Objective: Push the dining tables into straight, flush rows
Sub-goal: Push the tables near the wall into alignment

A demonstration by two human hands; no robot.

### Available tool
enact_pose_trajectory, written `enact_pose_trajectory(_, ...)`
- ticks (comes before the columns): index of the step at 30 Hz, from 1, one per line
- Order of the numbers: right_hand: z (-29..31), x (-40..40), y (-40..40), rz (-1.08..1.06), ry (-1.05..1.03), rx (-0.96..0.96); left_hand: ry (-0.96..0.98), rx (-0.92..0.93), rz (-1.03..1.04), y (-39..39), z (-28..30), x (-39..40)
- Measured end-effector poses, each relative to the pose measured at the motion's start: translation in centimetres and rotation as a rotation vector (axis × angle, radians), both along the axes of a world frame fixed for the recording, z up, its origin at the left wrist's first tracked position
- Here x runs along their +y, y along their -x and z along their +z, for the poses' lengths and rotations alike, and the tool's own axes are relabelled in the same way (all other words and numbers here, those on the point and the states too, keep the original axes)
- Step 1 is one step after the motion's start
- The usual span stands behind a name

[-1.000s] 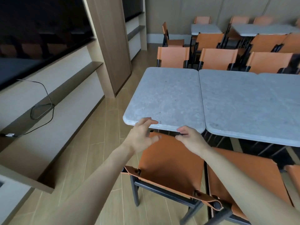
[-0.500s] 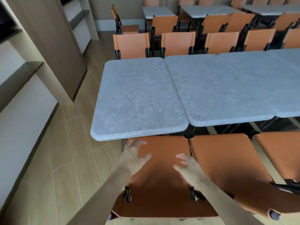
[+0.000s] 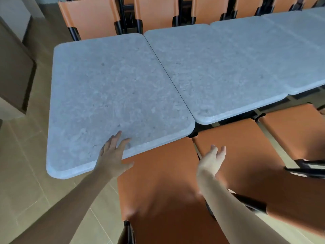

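Note:
A grey stone-topped dining table [image 3: 112, 95] stands at the left end of a row, side by side with a second grey table [image 3: 219, 71]; its near edge juts out closer to me than the neighbour's. A third table [image 3: 302, 50] continues the row at the right. My left hand [image 3: 112, 155] reaches over the near edge of the left table with straight, spread fingers on its top. My right hand [image 3: 212, 161] hovers open above an orange chair back, apart from the tables.
Orange chairs [image 3: 158, 191] are tucked in along the near side, right under my arms, and more orange chairs [image 3: 91, 16] line the far side. A wooden cabinet [image 3: 14, 71] stands at the left. Tan tiled floor [image 3: 22, 173] lies between it and the tables.
The view has tilted down and closer over the tables. My left hand went from above the chair up onto the left table's near edge. My right hand shifted right, still holding nothing.

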State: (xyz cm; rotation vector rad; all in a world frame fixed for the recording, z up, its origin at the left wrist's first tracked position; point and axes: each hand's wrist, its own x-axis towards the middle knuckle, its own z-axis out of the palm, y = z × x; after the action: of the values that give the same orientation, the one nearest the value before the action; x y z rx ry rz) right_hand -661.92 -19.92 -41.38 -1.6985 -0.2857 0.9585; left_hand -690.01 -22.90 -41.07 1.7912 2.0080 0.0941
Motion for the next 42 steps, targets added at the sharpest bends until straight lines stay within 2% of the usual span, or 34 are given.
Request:
enact_pose_trajectory(4, -2.0, 4.9, 1.4, 0.021, -0.050, 0.005, -0.004, 0.137, -0.055, 3.1, -2.8, 3.9)
enact_pose_trajectory(6, -3.1, 8.2, 2.1, -0.050, -0.078, 0.058, -0.057, 0.240, -0.116, 4.4, -4.3, 5.2)
enact_pose_trajectory(11, -4.9, 14.5, 3.4, -0.160, -0.220, 0.049, -0.106, 0.250, -0.226, 6.1, -7.1, 6.0)
enact_pose_trajectory(15, -6.4, 16.0, 4.0, -0.165, -0.190, -0.052, -0.179, 0.274, -0.274, 6.3, -7.8, 6.0)
enact_pose_trajectory(18, -7.4, 15.9, 3.6, -0.014, -0.148, -0.232, -0.207, 0.270, -0.273, 6.5, -7.9, 6.1)
enact_pose_trajectory(19, -7.2, 15.5, 3.8, 0.075, -0.140, -0.355, -0.206, 0.268, -0.277, 6.4, -7.9, 6.2)
enact_pose_trajectory(22, -8.2, 14.7, 4.6, 0.402, -0.167, -0.897, -0.196, 0.265, -0.287, 6.4, -7.7, 6.0)
enact_pose_trajectory(24, -9.1, 14.8, 4.7, 0.559, -0.132, -1.121, -0.211, 0.274, -0.287, 6.4, -7.8, 5.9)
enact_pose_trajectory(29, -9.5, 14.5, 3.9, 0.695, -0.166, -1.296, -0.318, 0.291, -0.213, 5.7, -8.2, 4.5)
enact_pose_trajectory(33, -9.2, 13.8, 2.8, 0.975, -0.205, -1.440, -0.335, 0.303, -0.043, 4.2, -8.9, 2.3)
enact_pose_trajectory(37, -9.1, 13.4, 1.9, 1.094, -0.208, -1.496, -0.298, 0.377, -0.055, 4.8, -9.3, 2.4)
enact_pose_trajectory(39, -9.2, 13.1, 1.5, 1.132, -0.253, -1.582, -0.287, 0.413, -0.071, 5.2, -9.5, 2.6)
enact_pose_trajectory(42, -8.8, 12.9, 1.5, 1.195, -0.199, -1.602, -0.272, 0.470, -0.084, 5.2, -9.4, 2.8)
